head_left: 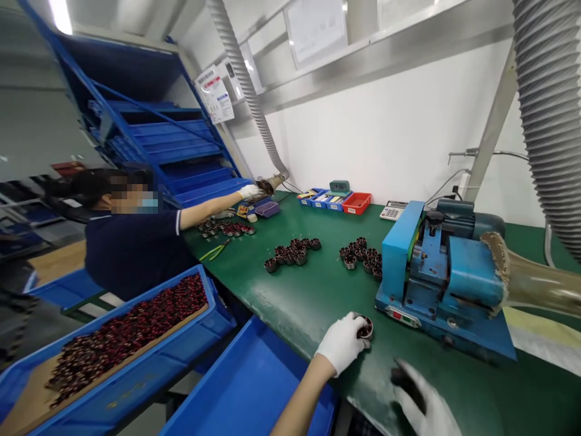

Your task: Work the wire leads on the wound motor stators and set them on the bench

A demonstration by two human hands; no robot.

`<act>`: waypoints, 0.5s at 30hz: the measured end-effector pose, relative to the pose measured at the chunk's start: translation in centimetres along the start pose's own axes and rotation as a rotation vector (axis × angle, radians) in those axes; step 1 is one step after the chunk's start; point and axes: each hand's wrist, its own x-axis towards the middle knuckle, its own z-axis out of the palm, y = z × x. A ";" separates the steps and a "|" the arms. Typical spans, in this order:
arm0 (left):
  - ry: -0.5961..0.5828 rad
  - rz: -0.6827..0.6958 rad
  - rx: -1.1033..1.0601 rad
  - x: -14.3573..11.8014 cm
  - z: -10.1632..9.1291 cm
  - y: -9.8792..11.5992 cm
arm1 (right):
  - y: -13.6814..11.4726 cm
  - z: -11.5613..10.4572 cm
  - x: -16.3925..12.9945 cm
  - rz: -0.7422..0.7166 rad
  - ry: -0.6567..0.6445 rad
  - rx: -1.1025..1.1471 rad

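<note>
My left hand (341,343), white-gloved, is clenched on a small round wound coil (365,327) resting on the green tabletop (318,297), just in front of the blue machine (442,281). My right hand (424,402) is low at the tabletop's near edge, blurred, with something dark at the fingers; I can't tell whether it grips. Two clusters of similar coils (293,251) (363,254) sit farther back, one just beside the machine. A blue bin full of coils (122,339) is on my left. A co-worker's gloved hand (249,191) reaches to the far hose end.
</note>
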 end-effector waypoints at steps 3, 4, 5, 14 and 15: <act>-0.044 0.067 -0.230 -3.0 0.4 2.2 | -0.9 -0.2 2.0 -0.004 -0.161 -0.080; -0.036 0.051 -0.388 -3.7 0.3 2.8 | -1.5 -0.3 2.5 0.001 -0.196 -0.150; -0.009 0.008 -0.581 -4.2 0.2 3.1 | -2.0 -0.3 2.9 0.020 -0.215 -0.234; 0.020 -0.319 -1.461 -7.1 2.9 3.8 | -3.0 -2.1 2.2 0.136 -0.198 -0.024; -0.103 -0.255 -1.510 -7.2 2.9 4.6 | -3.0 -2.7 1.7 0.126 -0.209 0.045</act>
